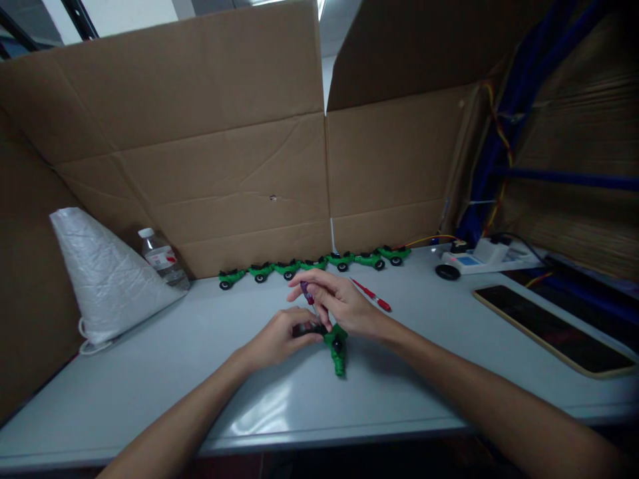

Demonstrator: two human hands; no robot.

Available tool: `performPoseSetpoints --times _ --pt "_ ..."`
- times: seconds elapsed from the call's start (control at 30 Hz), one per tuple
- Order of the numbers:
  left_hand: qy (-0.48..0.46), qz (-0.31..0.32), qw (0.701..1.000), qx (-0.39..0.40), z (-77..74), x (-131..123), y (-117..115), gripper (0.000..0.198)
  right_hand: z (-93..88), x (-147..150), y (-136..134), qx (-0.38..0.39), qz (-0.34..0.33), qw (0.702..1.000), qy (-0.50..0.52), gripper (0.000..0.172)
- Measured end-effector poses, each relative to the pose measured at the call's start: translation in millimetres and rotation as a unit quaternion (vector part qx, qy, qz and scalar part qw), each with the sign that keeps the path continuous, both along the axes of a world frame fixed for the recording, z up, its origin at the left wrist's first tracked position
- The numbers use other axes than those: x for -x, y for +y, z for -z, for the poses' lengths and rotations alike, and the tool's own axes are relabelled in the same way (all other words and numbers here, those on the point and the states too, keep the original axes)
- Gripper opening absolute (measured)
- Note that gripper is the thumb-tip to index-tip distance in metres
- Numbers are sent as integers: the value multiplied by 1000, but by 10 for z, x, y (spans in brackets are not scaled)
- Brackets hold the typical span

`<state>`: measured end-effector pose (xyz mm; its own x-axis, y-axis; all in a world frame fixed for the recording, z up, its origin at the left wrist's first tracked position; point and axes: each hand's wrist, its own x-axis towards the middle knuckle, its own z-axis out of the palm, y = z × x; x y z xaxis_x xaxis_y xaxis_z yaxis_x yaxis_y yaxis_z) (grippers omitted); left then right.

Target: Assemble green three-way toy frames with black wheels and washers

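Note:
My right hand (335, 301) is closed on the dark red handle of a screwdriver (306, 291), whose shaft points down at a toy in front of me. That toy is a green and black vehicle part (338, 352), lying on the table with its green end toward me. Fingers of my left hand (283, 338) are wrapped round the toy's dark end and steady it. The screwdriver's tip is hidden by my fingers. Just beyond my right hand lies a second, red screwdriver (372, 295).
Several green toy vehicles (288, 269) stand in a row along the cardboard wall (224, 166). At the left are a white bag (107, 286) and a water bottle (162, 259). On the right lie a phone (552, 329) and a power strip (499, 256) with cables.

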<state>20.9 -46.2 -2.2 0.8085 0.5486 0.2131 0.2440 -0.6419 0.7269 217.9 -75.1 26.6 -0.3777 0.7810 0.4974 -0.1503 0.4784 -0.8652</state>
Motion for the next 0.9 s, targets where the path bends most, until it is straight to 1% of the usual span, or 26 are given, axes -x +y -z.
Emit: performPoseSetpoints --times 0.13,0.3,0.53,0.73,0.9 --pt "2 12 1000 -22 -16 -3 -5 21 -9 -8 18 15 -3 1000 7 25" --pt "12 -2 1000 -28 31 14 17 22 2 -10 34 23 15 1000 3 24" --pt "16 -6 999 -42 51 21 30 23 -11 -25 14 -30 62 997 -35 21" --pt "30 -11 999 -42 51 25 29 22 -4 -39 10 -55 86 992 -68 21" --pt "48 -33 997 -53 47 28 15 25 41 -48 63 -129 184 971 -76 15"
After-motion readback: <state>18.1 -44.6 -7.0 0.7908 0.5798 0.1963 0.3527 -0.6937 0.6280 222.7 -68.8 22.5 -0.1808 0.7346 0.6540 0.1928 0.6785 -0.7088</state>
